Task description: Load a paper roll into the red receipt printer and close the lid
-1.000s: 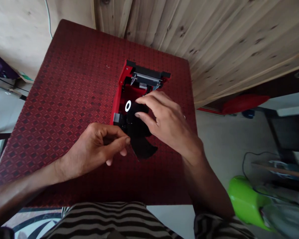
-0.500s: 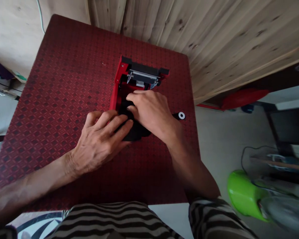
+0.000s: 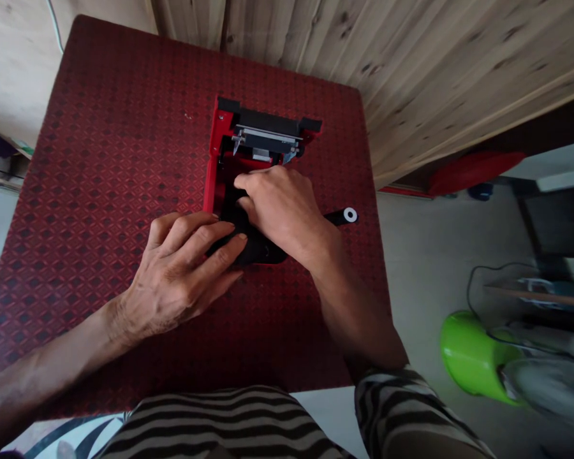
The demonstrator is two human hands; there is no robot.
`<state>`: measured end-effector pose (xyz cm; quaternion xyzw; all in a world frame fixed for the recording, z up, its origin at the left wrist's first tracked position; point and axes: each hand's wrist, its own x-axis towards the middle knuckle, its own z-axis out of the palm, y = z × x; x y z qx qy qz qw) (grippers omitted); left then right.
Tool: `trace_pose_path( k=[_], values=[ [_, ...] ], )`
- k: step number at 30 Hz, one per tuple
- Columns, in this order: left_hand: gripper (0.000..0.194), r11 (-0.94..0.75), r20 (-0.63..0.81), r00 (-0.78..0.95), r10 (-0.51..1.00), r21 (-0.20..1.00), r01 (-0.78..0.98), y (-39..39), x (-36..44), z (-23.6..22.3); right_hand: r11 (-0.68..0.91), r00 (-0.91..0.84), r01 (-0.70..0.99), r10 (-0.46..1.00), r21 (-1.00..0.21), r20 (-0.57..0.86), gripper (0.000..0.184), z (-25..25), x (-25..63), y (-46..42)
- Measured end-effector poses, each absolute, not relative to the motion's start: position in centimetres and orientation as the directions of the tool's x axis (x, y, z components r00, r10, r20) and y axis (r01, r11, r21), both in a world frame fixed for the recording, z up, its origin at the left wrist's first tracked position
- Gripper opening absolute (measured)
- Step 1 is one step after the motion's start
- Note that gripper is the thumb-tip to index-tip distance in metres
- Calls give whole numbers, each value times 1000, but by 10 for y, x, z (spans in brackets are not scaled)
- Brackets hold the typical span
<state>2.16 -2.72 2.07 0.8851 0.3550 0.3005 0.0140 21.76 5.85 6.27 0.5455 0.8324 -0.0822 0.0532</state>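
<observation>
A red-and-black device point(image 3: 211, 185) stands on the table, its lid with a metal bar and clear side pieces tilted up at the far end. I cannot tell what kind of device it is. My left hand point(image 3: 184, 274) grips its near left edge, fingers bent over the black near part point(image 3: 261, 248) and thumb toward me. Inside the body are the fingers of my right hand point(image 3: 282, 207), curled and pointing left. Whatever they hold is hidden under the hand. Right of this hand, a black roll-like piece point(image 3: 337, 218) with a white ring at its end shows partly.
The table point(image 3: 124, 140) has a red patterned cover. Beyond it rises a wall of wood planks point(image 3: 287, 38). On the floor at the right are a green bucket point(image 3: 469, 357) and a thin black cable point(image 3: 471, 280).
The whole view has shifted slightly, with the table and device lower left parts drifting left. Both hands stay at the device. My left fingers have eased back a little, showing more of the black part.
</observation>
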Motion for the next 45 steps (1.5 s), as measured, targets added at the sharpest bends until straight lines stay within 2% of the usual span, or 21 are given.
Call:
trace_pose_path(
  k=[5, 8, 11, 13, 15, 16, 18, 21, 23, 24, 25, 26, 27, 29, 35, 39, 45],
  values=[
    [39, -736, 506, 554, 661, 289, 612, -28, 22, 20, 382, -383, 923, 898, -49, -218, 33, 62, 214, 61],
    [39, -737, 505, 557, 659, 287, 612, -29, 21, 22, 378, -388, 922, 902, -85, -190, 29, 64, 216, 57],
    [36, -740, 506, 563, 653, 269, 617, -30, 20, 23, 395, -410, 899, 911, -186, -48, 21, 75, 227, 39],
    [36, -744, 503, 570, 649, 265, 613, -30, 18, 23, 479, -472, 839, 877, -260, 94, 19, 82, 237, 18],
    [38, -750, 504, 574, 646, 279, 599, -31, 16, 23, 592, -568, 741, 804, -317, 176, 34, 84, 246, -4],
    [38, -753, 503, 574, 646, 298, 587, -32, 15, 23, 621, -593, 711, 782, -328, 195, 43, 81, 249, -13],
    [38, -756, 499, 573, 650, 354, 550, -30, 10, 28, 634, -584, 702, 773, -324, 247, 47, 70, 251, -28],
    [33, -756, 543, 529, 652, 406, 514, -13, 3, 44, 617, -515, 727, 781, -303, 354, 35, 49, 248, -38],
    [30, -731, 628, 424, 652, 372, 572, 13, 1, 58, 621, -494, 730, 768, -284, 408, 31, 40, 246, -39],
    [37, -715, 674, 372, 638, 339, 612, 29, 1, 64, 628, -493, 728, 758, -274, 428, 31, 38, 246, -39],
    [49, -687, 659, 365, 658, 327, 649, 46, 3, 69, 636, -492, 726, 747, -263, 448, 30, 36, 246, -39],
    [64, -686, 616, 407, 674, 319, 654, 63, 6, 72, 643, -488, 723, 735, -255, 470, 29, 36, 246, -39],
    [70, -691, 550, 459, 698, 347, 634, 78, 10, 74, 648, -481, 720, 724, -248, 496, 27, 35, 247, -40],
    [64, -681, 454, 509, 731, 444, 583, 97, 18, 73, 656, -459, 714, 701, -242, 546, 21, 34, 247, -42],
    [35, -722, 524, 497, 692, 482, 496, 63, 23, 54, 664, -391, 710, 649, -236, 652, 17, 25, 244, -49],
    [24, -769, 557, 535, 636, 400, 498, 37, 13, 35, 639, -383, 741, 655, -207, 651, 15, 25, 242, -52],
    [37, -866, 613, 617, 493, 279, 415, 37, 5, 14, 624, -361, 752, 658, -212, 661, 13, 24, 238, -52]
  ],
)
